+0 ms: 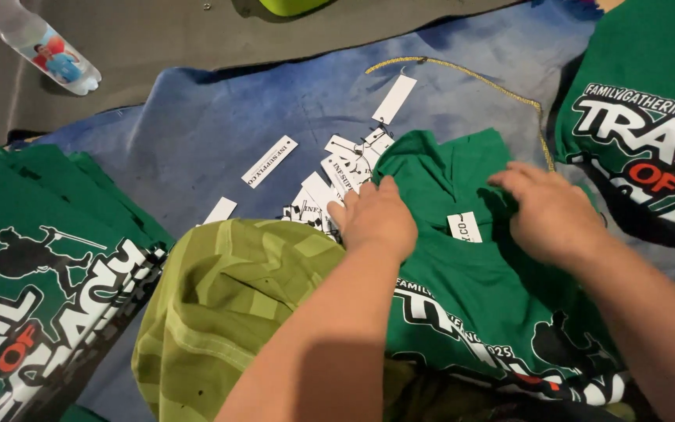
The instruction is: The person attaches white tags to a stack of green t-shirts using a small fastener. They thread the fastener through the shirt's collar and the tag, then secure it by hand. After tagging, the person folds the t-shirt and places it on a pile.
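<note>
A green printed T-shirt [462,273] lies in front of me with its collar pointing away. My left hand [375,217] rests on the collar's left side, fingers pressed onto the cloth, right beside a heap of white paper tags [337,176]. My right hand [550,212] lies palm down on the collar's right side, fingers bent onto the fabric. A small white label [464,227] sits at the neck between both hands. Whether either hand pinches the cloth is hidden.
A stack of green printed shirts [33,266] lies at the left, another [650,125] at the right. An olive-green cloth [220,305] covers my lap area. A blue sheet [220,125] lies underneath, with a gold cord [462,74], a plastic bottle [52,51] far left.
</note>
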